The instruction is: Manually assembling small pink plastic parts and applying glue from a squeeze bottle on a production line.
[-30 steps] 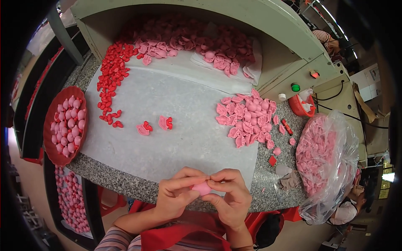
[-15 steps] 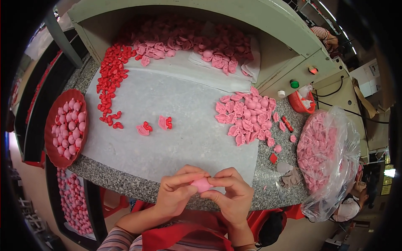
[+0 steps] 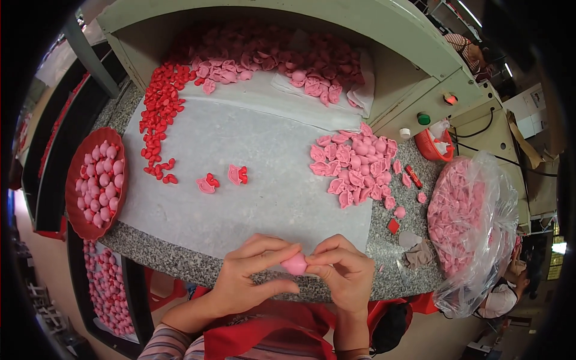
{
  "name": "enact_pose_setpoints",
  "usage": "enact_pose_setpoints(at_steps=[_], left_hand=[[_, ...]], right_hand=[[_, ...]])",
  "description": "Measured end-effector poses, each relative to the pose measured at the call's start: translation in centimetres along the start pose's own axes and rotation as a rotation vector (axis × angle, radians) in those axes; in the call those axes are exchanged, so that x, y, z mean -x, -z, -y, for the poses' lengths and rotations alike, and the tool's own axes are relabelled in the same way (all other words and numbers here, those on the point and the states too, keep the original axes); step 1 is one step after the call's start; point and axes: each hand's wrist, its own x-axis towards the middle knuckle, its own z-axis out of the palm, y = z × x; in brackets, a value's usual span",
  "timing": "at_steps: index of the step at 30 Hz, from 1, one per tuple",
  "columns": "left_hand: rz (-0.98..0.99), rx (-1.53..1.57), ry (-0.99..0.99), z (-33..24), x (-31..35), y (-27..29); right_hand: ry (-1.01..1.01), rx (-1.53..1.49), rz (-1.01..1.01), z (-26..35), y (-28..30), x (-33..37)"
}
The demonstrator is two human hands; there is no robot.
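Above the near edge of the counter, my right hand [image 3: 347, 273] pinches a small rounded pink plastic piece [image 3: 294, 264] between thumb and fingertips. My left hand [image 3: 249, 275] has its thumb swung away from the fingers, and its fingertips touch the piece's upper left side. Two pink shell halves [image 3: 207, 183] with red parts attached lie on the white sheet [image 3: 264, 210] beyond my hands. To the right is a heap of loose pink shells [image 3: 354, 162]. A pile of small red parts [image 3: 157, 114] runs along the sheet's left side.
A red scalloped bowl [image 3: 70, 192] of pink-and-red pieces stands left. Right are a plastic bag [image 3: 501, 234] of pink shells, a red basket [image 3: 427, 147], a blade-like tool [image 3: 402, 273] and a grey cloth [image 3: 418, 255]. More pink shells [image 3: 258, 60] fill the metal hood [image 3: 270, 15].
My left thumb has come off the pink piece and spread away from the fingers. The piece has shifted slightly right, still pinched in my right hand.
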Motion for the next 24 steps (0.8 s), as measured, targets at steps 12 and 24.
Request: enact_pose_setpoints(at_steps=[12,24], left_hand=[[0.047,-0.060,0.099,0.4,-0.8,0.8],[-0.006,1.311,0.524,3.3,0.4,-0.9]], right_hand=[[0.236,0.365,-0.090,1.8,-2.1,-0.6],[0.215,0.455,-0.210,0.5,-3.2,0.1]])
